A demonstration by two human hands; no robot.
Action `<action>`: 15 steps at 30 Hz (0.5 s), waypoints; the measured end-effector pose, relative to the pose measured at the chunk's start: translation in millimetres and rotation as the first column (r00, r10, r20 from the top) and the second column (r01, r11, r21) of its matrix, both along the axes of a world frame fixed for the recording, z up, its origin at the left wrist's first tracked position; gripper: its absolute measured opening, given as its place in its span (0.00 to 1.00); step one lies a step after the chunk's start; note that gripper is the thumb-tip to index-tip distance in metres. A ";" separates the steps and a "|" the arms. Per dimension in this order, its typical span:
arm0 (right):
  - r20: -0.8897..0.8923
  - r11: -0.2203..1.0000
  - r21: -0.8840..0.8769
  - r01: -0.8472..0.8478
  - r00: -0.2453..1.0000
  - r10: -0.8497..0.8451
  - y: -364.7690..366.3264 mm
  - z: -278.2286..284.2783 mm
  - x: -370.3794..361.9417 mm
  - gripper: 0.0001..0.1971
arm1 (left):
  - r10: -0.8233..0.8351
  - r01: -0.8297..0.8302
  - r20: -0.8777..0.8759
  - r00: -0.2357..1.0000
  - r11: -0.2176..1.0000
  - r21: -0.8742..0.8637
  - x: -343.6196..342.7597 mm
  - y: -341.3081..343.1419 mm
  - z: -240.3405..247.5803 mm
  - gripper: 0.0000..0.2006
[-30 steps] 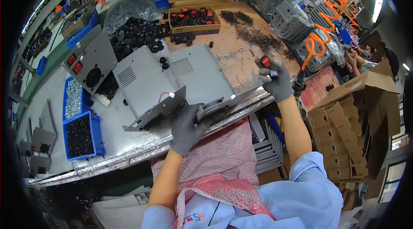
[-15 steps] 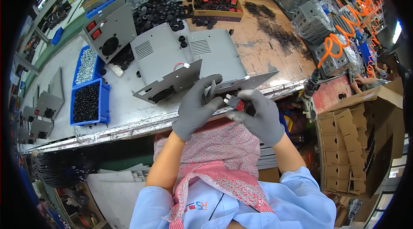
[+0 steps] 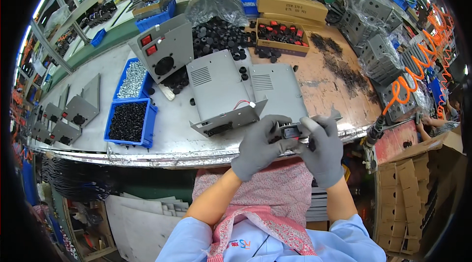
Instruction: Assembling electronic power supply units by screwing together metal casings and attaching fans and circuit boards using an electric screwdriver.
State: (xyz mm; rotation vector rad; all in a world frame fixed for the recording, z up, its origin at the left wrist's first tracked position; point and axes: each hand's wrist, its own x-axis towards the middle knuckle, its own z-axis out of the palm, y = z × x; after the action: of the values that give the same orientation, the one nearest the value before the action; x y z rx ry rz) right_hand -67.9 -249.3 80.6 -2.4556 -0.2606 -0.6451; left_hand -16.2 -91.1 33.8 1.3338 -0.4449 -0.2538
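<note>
Both my hands wear grey gloves and meet at the table's front edge. My right hand (image 3: 324,151) is closed with its fingertips at a small rocker switch (image 3: 291,132), dark with a bit of red showing. My left hand (image 3: 260,146) is closed on the upright flange of the right grey metal housing (image 3: 278,90), its thumb beside the switch. The fingers hide most of that flange, so how deep the switch sits in it I cannot tell. To the left stands another grey housing (image 3: 214,82), with a fan grille and a red wire with a white connector on its flange.
A housing with two red switches (image 3: 164,48) stands behind on the left. Blue bins hold black screws (image 3: 129,122) and silver screws (image 3: 132,80). Black caps (image 3: 216,38) lie heaped behind, beside a cardboard box (image 3: 282,45) of red switches. An air screwdriver (image 3: 376,131) hangs at right on an orange coiled hose.
My right hand has brought the switch to the right housing's flange, where both hands now meet around it. My view has swung, shifting the whole scene rightward and down.
</note>
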 end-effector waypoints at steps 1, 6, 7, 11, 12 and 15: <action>-0.033 1.000 0.030 -0.011 0.999 0.012 -2.2 3.3 0.9 0.27 | 0.006 -0.006 0.009 1.000 0.999 0.033 -0.4 -0.4 0.3 0.23; -0.180 0.976 0.183 -0.121 0.971 0.155 -15.4 7.8 6.7 0.27 | 0.055 -0.068 0.076 0.996 0.983 0.169 -1.7 -1.1 4.5 0.23; -0.181 0.973 0.190 -0.133 0.969 0.168 -17.4 8.1 9.1 0.27 | 0.048 -0.062 0.076 0.996 0.980 0.191 -1.0 -0.6 5.3 0.23; -0.175 0.971 0.200 -0.132 0.970 0.168 -17.9 7.2 9.4 0.26 | 0.041 -0.059 0.091 0.995 0.976 0.209 1.8 -0.2 4.1 0.23; -0.173 0.964 0.234 -0.126 0.970 0.169 -18.0 6.5 9.7 0.25 | 0.044 -0.063 0.099 0.994 0.979 0.196 1.9 -1.1 3.3 0.23; -0.200 0.950 0.294 -0.106 0.965 0.169 -17.4 3.8 10.5 0.25 | 0.034 -0.043 0.053 0.998 0.980 0.194 1.8 -2.9 7.7 0.22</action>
State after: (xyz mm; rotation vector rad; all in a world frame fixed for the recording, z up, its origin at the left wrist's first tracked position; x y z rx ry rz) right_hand -57.4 -266.7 84.4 -2.1876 -0.2317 -0.3159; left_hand -14.5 -94.1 41.5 1.5426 -0.4442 -0.2370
